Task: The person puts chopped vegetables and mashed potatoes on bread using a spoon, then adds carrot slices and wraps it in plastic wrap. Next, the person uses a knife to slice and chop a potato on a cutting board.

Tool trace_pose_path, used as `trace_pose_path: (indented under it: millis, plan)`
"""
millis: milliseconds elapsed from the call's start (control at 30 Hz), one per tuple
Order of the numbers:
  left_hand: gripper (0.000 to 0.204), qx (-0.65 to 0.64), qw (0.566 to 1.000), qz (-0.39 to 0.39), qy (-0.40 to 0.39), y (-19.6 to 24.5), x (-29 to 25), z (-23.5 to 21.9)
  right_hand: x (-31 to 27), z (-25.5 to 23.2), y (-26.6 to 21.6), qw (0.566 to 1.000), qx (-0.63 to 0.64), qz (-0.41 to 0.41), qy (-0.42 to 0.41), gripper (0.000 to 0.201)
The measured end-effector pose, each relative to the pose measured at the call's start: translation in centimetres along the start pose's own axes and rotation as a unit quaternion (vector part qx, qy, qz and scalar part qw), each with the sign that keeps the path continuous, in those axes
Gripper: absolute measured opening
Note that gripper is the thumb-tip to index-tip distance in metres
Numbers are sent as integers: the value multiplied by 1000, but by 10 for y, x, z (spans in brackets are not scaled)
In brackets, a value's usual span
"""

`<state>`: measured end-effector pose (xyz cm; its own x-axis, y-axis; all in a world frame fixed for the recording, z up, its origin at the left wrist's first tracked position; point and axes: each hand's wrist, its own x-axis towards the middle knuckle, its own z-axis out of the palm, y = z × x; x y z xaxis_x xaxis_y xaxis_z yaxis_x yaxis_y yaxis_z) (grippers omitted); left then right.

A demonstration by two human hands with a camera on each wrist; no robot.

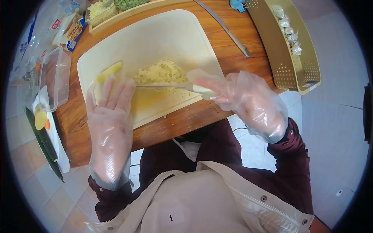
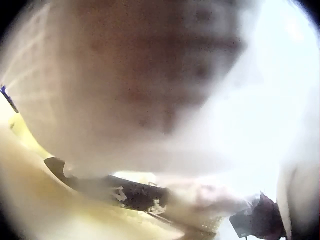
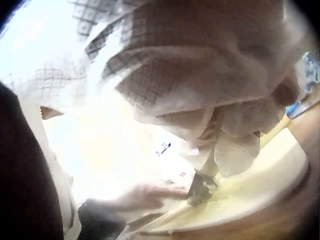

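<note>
Both hands wear clear plastic gloves. The left hand point(image 1: 110, 120) lies over the left part of the white cutting board point(image 1: 143, 39), fingers spread and fairly straight, beside a yellow piece point(image 1: 110, 71). A knife point(image 1: 161, 86) lies crosswise above the board, its tip end close to the left fingers; whether they touch it cannot be told. The right hand point(image 1: 248, 103) grips its white handle. Finely chopped pale yellow bits point(image 1: 162, 71) are heaped just beyond the blade. Bits cling to the dark blade point(image 2: 137, 194) in the left wrist view.
A second knife point(image 1: 223, 27) lies right of the board. Farther right stands a tan perforated basket point(image 1: 289, 73) with small wrapped items. At left are an empty clear container point(image 1: 58, 79), cucumbers point(image 1: 43, 141) and a white tray point(image 1: 59, 147). Filled containers point(image 1: 101, 13) stand behind.
</note>
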<state>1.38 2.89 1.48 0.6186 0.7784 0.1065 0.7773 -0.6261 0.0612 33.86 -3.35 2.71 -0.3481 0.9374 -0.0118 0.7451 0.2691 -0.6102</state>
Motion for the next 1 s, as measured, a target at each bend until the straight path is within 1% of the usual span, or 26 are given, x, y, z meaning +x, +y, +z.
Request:
trace_pose_path:
  millis: [67, 133, 167, 200, 233, 267, 333, 400, 467, 533, 567, 633, 700, 767, 833, 867, 900, 933, 967, 1000]
  plan:
    - [48, -30, 998, 0, 49, 2, 6, -10, 0, 6, 16, 987, 99, -95, 88, 30]
    - [48, -9, 999, -7, 44, 0, 16, -18, 4, -4, 12, 970, 147, -149, 128, 36]
    - [48, 11, 999, -11, 37, -1, 21, -20, 7, -21, 1, 984, 149, -66, 65, 20]
    - [48, 12, 999, -14, 38, -3, 24, -18, 8, -25, -3, 988, 150, -25, 33, 16]
    - [48, 23, 999, -8, 33, -3, 27, -13, 9, -29, -7, 989, 148, 16, 0, 17]
    - [48, 33, 999, -1, 26, -4, 28, -9, 9, -27, -7, 996, 88, 19, -3, 18]
    - [48, 12, 999, 0, 31, -4, 28, 1, 8, -19, -6, 999, 28, 23, -9, 19]
    - [48, -9, 999, 3, 34, -3, 28, 4, 6, -1, -6, 999, 22, 19, 36, 20]
    - [49, 6, 999, 5, 37, -1, 28, 3, 3, 13, -7, 996, 14, 13, 83, 29]
    - [48, 14, 999, 8, 35, -4, 29, 3, 4, 7, -11, 994, 9, 5, 109, 35]
    - [48, 22, 999, 14, 29, -6, 30, 3, 4, -8, -17, 998, -7, 1, 55, 25]
    - [47, 19, 999, 18, 31, -9, 28, 0, 0, -9, -19, 1000, -22, 1, 3, 23]
    - [46, 16, 999, 23, 34, -10, 28, -1, -11, 19, -10, 986, 140, -57, 69, 25]
    - [46, -6, 999, 27, 38, -12, 25, 1, -17, 46, -1, 939, 295, -118, 130, 37]
    - [47, -9, 999, 20, 38, -12, 24, 3, -11, 39, -8, 905, 368, -150, 153, 44]
    - [48, -12, 999, 17, 36, -11, 23, 3, -10, 22, -17, 981, 185, -34, 46, 46]
    - [48, -13, 999, 16, 36, -10, 22, 3, -9, 13, -23, 994, -10, 86, -61, 48]
    - [49, 8, 999, 18, 30, -9, 22, 3, -11, 19, -16, 995, -25, 74, -63, 56]
    - [50, 30, 999, 20, 24, -8, 22, 3, -10, 16, -14, 995, -26, 75, -63, 56]
    - [50, 30, 999, 21, 23, -8, 22, 2, -8, 12, -11, 999, 5, 36, -40, 51]
